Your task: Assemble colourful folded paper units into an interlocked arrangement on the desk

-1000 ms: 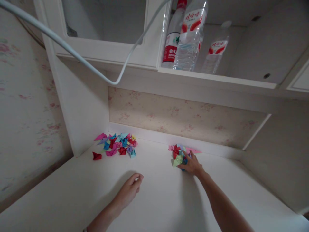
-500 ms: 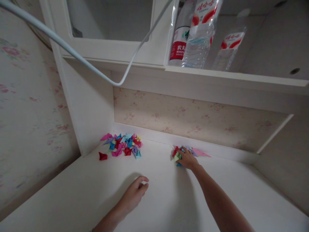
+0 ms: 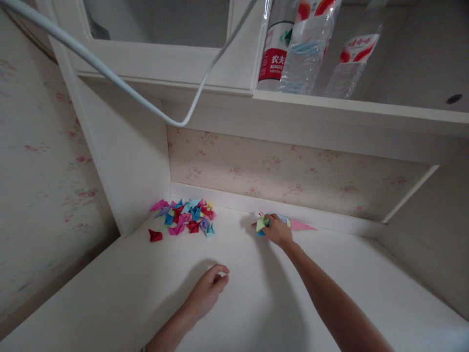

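My right hand (image 3: 278, 230) reaches to the back of the white desk (image 3: 256, 303) and is closed over a small bunch of folded coloured paper pieces (image 3: 262, 224) by the back ledge. A pink paper triangle (image 3: 301, 226) lies just to its right. My left hand (image 3: 208, 291) rests on the desk nearer me, fingers loosely curled, holding nothing that I can see. A larger pile of folded paper pieces (image 3: 185, 217) in pink, blue and red lies at the back left, with one red piece (image 3: 155, 235) apart from it.
A shelf (image 3: 359, 108) above the desk carries water bottles (image 3: 306, 46), one with a red label (image 3: 274, 56). A white cable (image 3: 120, 85) loops down in front of the upper cupboard. A white side panel (image 3: 124, 161) bounds the desk on the left.
My right hand has pushed the small bunch of paper pieces farther back toward the ledge. My left hand has stayed about where it was.
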Motion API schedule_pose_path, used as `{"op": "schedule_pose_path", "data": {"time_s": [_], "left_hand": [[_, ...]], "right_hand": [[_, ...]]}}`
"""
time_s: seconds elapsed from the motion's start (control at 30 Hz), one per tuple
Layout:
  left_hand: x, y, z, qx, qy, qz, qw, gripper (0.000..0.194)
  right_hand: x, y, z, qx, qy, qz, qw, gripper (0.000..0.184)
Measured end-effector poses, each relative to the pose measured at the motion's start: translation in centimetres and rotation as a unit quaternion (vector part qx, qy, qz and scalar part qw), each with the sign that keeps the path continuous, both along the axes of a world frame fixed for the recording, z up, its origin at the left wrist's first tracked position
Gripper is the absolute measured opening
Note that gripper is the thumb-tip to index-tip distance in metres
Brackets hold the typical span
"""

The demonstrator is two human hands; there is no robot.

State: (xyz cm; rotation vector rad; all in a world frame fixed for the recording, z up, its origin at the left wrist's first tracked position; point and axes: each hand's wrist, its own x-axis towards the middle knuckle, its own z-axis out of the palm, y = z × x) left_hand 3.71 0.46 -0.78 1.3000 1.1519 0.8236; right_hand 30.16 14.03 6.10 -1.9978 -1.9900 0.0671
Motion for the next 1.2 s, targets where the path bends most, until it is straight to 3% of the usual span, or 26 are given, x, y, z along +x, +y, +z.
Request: {"op": "schedule_pose_path", "data": {"time_s": [0.23,0.47,0.6,0.77,0.97,1.2], "left_hand": [[-0.1,0.2,0.4,0.034,0.031,-0.002,0.999,0.026],[-0.7,0.2,1.0,0.062,0.043,-0.006,0.997,0.024],[-1.0,0.2,0.8,0.069,0.044,-0.005,0.997,0.023],[-0.5,0.4,0.1,0.065,0.031,-0.003,0.997,0.023],[-0.4,0.2,0.5,0.049,0.029,0.000,0.998,0.027],[-0.3,-0.8,0.7,0.133,0.085,0.028,0.987,0.031]], "right_hand": [[-10.1,3.0,1.7,-0.012,0.160,0.084,0.984,0.036],[-20.9,7.0,4.1,0.009,0.304,0.132,0.943,0.081],[-23.2,6.6,3.5,0.027,0.347,0.166,0.923,0.082],[-20.8,3.3,0.9,0.065,0.381,0.182,0.904,0.055],[-13.1,-4.3,-2.2,0.061,0.408,0.145,0.899,0.029],[-2.4,-12.6,-3.9,0.037,0.463,0.002,0.886,0.046]]}}
